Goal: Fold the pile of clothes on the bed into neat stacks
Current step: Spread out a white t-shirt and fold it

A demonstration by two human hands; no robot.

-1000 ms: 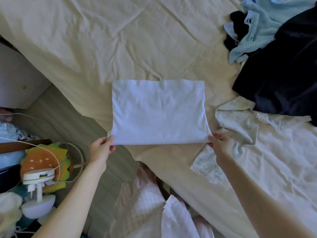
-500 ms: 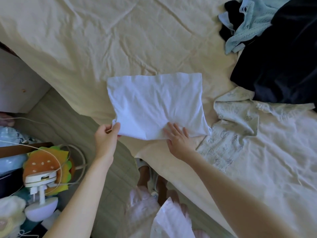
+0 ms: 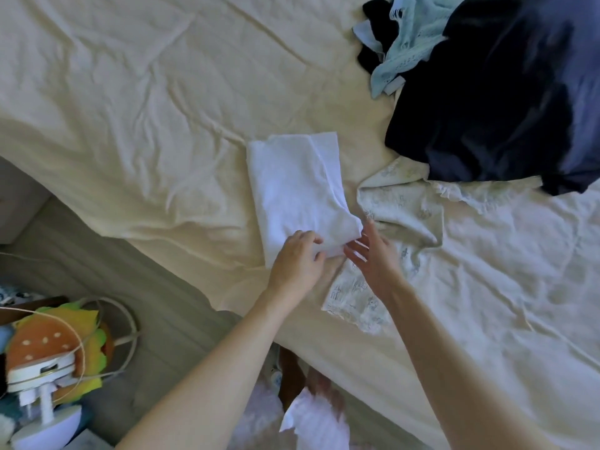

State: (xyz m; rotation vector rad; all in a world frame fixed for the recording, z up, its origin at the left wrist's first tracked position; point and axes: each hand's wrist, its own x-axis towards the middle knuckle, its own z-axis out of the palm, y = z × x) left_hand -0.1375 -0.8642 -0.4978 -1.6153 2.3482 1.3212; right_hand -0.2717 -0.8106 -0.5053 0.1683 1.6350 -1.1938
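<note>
Left grip [image 3: 297, 261]: fingers curled, holding near edge of folded white cotton garment [image 3: 298, 193].
Right grip [image 3: 373, 258]: wide, fingers straight, beside it.
Bed [image 3: 146, 108]: cream sheet.

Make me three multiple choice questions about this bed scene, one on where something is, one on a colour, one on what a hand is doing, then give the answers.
1. Where does the dark navy garment lie relative to the white folded garment?
A. On the floor at the left
B. Up and to the right of it on the bed
C. Under it

2. What colour is the knitted piece at the top of the pile?
A. Red
B. Light blue
C. Orange

3. What is the left hand doing?
A. Gripping the near edge of the white folded garment
B. Hanging off the bed
C. Holding the navy garment

Answers: B, the navy cloth sits at the upper right; B, the knit is pale blue; A, its fingers curl round the white cloth's near edge, while the right hand is open beside it.
</note>
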